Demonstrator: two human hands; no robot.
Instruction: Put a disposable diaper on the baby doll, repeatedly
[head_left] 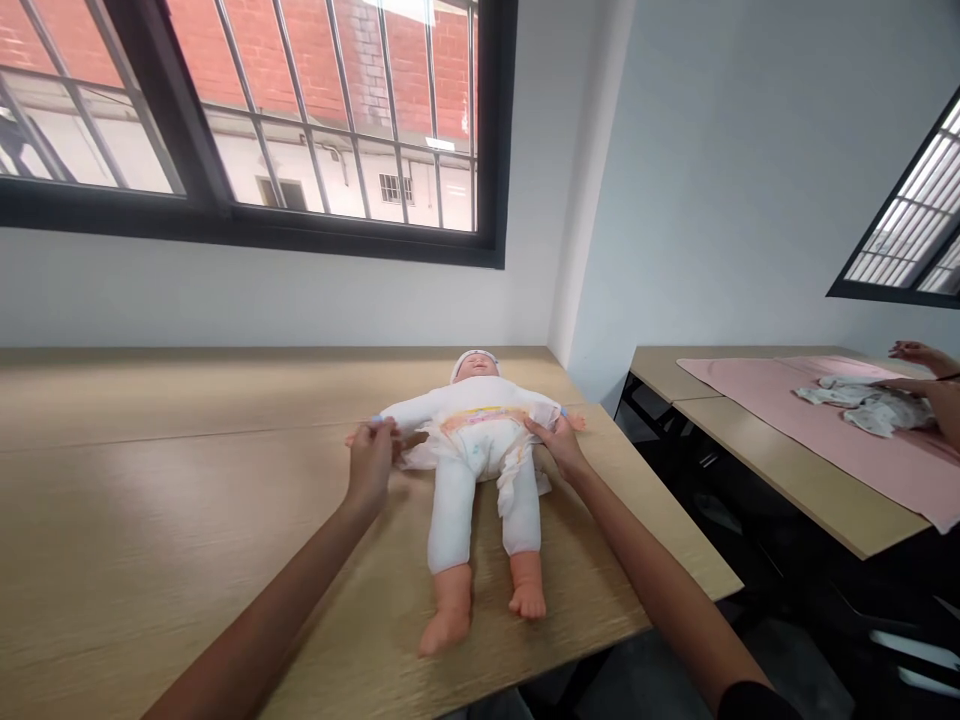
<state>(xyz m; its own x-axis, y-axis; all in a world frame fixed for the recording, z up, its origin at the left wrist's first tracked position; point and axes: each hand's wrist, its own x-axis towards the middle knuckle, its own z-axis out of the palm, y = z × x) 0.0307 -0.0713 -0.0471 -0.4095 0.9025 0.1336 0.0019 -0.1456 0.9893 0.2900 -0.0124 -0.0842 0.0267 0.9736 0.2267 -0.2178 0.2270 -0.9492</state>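
Note:
A baby doll (450, 515) in a white suit and cap lies on its back on the wooden table (187, 560), its bare feet toward me. Around its hips is a white diaper (486, 445) with a coloured waistband, its side edges spread out. At the diaper's left side, next to the doll's arm, my left hand (372, 460) pinches the thin white edge. My right hand (556, 445) has its fingers closed on the diaper's right side, by the doll's other sleeve. The fingertips of both hands are partly hidden.
To the right stands another table (735, 425) with a pink cloth (787, 420) and a crumpled white garment (874, 405); another person's hands reach over it. A gap separates the tables. A wall and a barred window lie behind the doll's table.

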